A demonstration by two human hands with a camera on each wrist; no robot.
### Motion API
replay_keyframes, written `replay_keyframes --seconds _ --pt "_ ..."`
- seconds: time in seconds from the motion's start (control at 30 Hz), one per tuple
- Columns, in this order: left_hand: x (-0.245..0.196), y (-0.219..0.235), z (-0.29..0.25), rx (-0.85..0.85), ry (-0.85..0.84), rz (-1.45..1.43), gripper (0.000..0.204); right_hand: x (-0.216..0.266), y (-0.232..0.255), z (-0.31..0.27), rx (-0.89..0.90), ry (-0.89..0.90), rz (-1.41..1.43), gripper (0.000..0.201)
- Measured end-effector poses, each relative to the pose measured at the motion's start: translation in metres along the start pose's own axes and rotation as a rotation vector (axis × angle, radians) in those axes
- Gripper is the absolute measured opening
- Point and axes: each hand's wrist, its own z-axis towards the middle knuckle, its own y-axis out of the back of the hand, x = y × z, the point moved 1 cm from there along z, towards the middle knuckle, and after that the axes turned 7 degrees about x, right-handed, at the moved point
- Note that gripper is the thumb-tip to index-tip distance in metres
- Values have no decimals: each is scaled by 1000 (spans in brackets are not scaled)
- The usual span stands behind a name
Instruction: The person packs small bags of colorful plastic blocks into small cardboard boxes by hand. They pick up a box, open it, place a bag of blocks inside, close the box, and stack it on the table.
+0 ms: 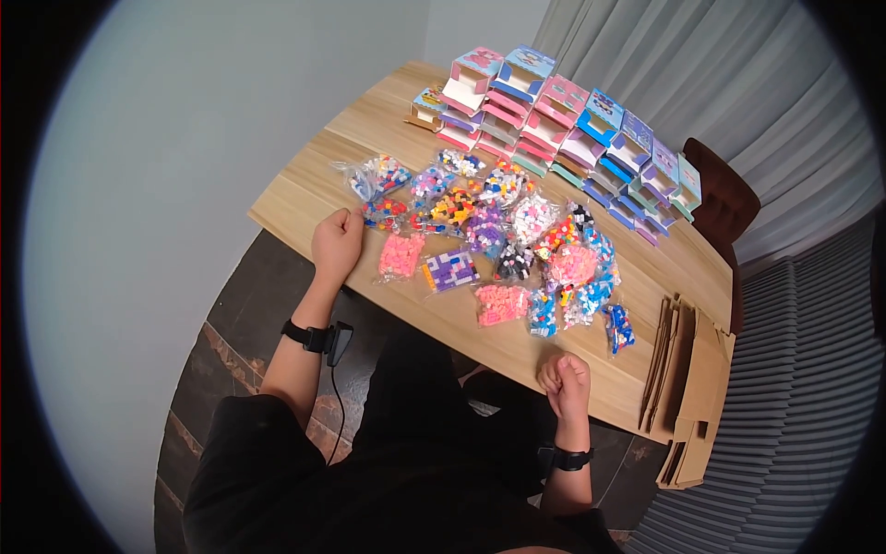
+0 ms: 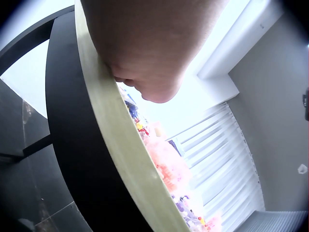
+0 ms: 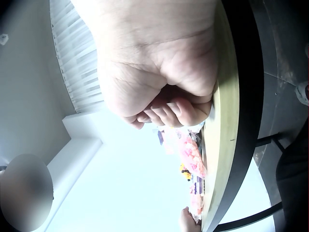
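My left hand (image 1: 338, 245) rests as a fist at the table's near edge, beside a bag of red and blue bricks (image 1: 385, 214) and a bag of pink bricks (image 1: 401, 255). Nothing shows in its grasp. On the near right edge lies my right hand (image 1: 565, 382), its fingers (image 3: 166, 113) curled in toward the palm and holding nothing. Between and beyond the hands, several clear bags of small coloured bricks cover the table's middle. A bag of purple and white bricks (image 1: 450, 270) and another pink bag (image 1: 503, 304) lie nearest the front; a blue bag (image 1: 619, 329) is closest to the right hand.
Opened small boxes (image 1: 558, 103) stand stacked in rows along the back of the wooden table (image 1: 318, 189). Flattened brown cardboard (image 1: 697, 379) leans over the right end. A brown chair (image 1: 724, 194) and grey curtains (image 1: 683, 60) are behind.
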Motion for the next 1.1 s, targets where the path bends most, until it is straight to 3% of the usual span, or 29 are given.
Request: replay_keyframes --seconds 0.4,0.5,0.6,0.77,0.87,0.93,1.03,1.1 --pt "11 -3 3 2 -6 -120 41 -3 2 -2 -1 0 -9 38" --pt "6 0 4 108 -21 -217 39 0 3 -1 6 -23 8 37" --pt "-38 10 6 255 -155 -143 38 5 6 1 89 -84 -71 33" --pt "-72 -1 71 498 -250 -28 22 49 8 36 358 -142 -337 18" --pt "-84 -22 122 499 -404 158 22 66 17 79 499 -93 -252 16" --pt "-72 -45 156 429 -573 363 31 68 25 102 527 -175 -166 15" --pt "-61 -72 199 502 -631 503 43 63 38 119 645 -265 -77 18" --pt "-56 -87 215 545 -560 544 43 61 44 119 708 -299 -20 21"
